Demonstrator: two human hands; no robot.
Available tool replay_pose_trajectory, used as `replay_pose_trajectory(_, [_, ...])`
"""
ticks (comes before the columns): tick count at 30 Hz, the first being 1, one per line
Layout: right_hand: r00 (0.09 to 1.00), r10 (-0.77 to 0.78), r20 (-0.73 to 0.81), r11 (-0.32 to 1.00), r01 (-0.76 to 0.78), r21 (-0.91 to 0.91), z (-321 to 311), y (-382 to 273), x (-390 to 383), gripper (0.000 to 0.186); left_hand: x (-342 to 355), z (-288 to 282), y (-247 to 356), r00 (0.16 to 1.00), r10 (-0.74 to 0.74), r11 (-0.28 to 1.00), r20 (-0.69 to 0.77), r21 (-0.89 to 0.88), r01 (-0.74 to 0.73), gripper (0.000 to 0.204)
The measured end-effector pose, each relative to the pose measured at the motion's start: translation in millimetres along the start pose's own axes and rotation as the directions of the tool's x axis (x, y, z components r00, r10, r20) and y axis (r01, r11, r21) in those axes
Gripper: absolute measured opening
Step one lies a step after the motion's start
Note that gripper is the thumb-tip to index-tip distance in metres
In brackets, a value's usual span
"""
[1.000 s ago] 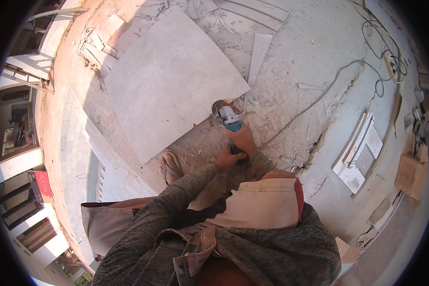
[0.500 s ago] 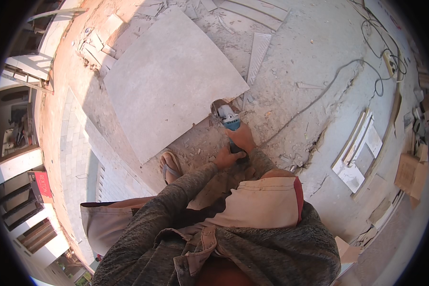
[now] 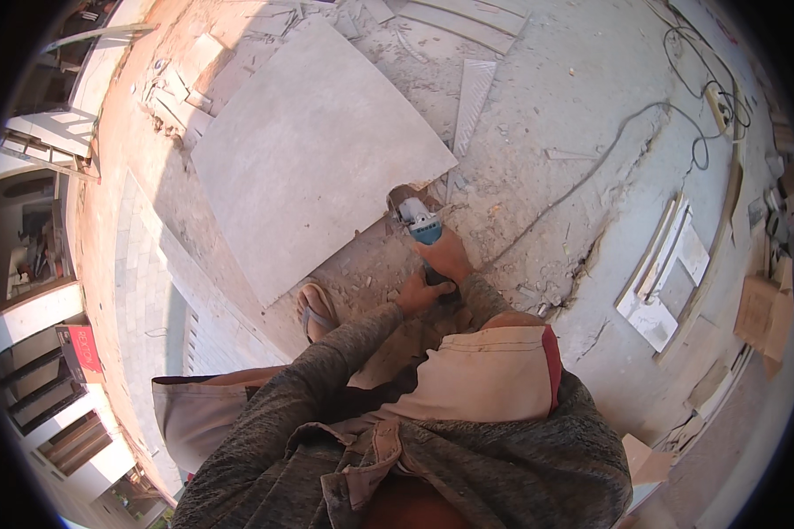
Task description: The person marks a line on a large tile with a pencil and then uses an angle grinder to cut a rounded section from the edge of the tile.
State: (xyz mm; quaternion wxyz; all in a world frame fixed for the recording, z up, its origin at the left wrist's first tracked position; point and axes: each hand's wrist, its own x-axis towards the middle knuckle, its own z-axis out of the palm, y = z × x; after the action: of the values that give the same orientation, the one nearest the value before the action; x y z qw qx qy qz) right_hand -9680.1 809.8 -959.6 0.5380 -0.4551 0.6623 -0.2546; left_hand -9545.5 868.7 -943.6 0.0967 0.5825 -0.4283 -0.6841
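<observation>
A teal and grey angle grinder [image 3: 425, 231] is gripped in both my hands at the near edge of a large pale tile [image 3: 318, 150]. Around its front part my right hand [image 3: 450, 256] is closed. Behind it, my left hand [image 3: 418, 293] wraps the dark rear end of the body. The grinder's head sits in a rounded notch cut into the tile's edge, close to its right corner. I cannot make out the disc clearly. The tile lies flat on the dusty ground.
A grey power cable [image 3: 591, 172] runs from near my right arm to a socket strip [image 3: 716, 106] at the far right. Tile offcuts [image 3: 473, 106] and rubble lie around. My sandalled foot [image 3: 316, 310] is close to the tile's near edge. White strips [image 3: 657, 295] and a cardboard box [image 3: 761, 313] are at right.
The view has shifted very slightly. Both hands keep their hold on the grinder, whose head stays in the tile's notch.
</observation>
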Motion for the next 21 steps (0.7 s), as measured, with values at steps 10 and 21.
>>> replay_pose_trajectory(10, [1.000,0.027,-0.008,0.998,-0.027,-0.064,-7,-4,-8,0.057,-4,7,5,0.998,0.017,0.995,0.058,-0.104,-0.011,0.061])
replay_pose_trajectory(21, [1.000,0.014,-0.013,0.998,-0.015,-0.065,-2,6,-6,0.059,-1,10,-8,0.998,0.045,0.991,0.043,-0.125,-0.039,0.066])
